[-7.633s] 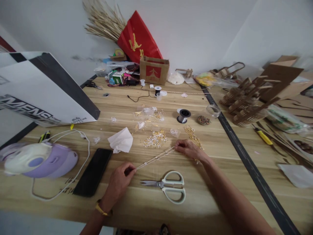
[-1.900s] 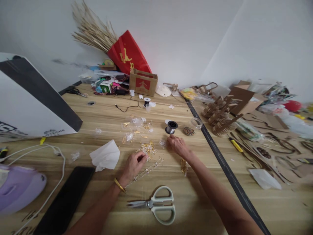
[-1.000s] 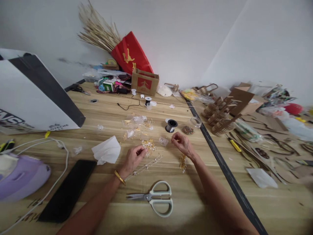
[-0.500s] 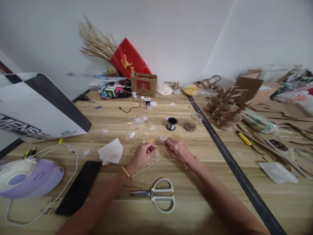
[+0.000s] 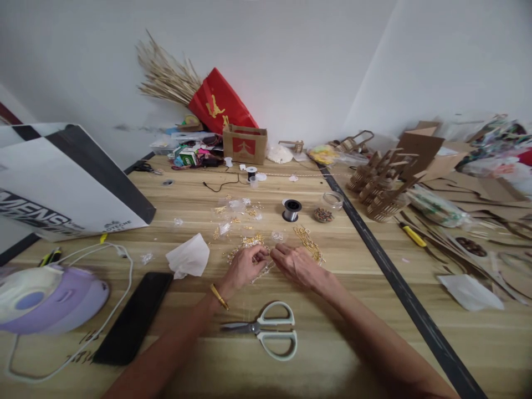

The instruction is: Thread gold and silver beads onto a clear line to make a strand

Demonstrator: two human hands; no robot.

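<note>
My left hand is closed in a pinch above the table, a gold bangle on its wrist. Close beside it is my right hand, fingers bent together and tips almost meeting those of the left. Whatever lies in either pinch is too small or hidden to make out. A thin beaded chain runs below and between the hands, partly covered by them. Small gold and silver beads are heaped just beyond the left fingers. A gold chain lies past the right hand, beside a little clump of clear rings.
Scissors with pale handles lie nearest me, between my forearms. Beyond the hands are a wire spool and a bead jar. To the left are a white tissue, a black phone and a purple-white device.
My right hand has moved left and nearer me, away from the clear rings, and its fingertips now come close to the left hand's. More of the gold chain shows.
</note>
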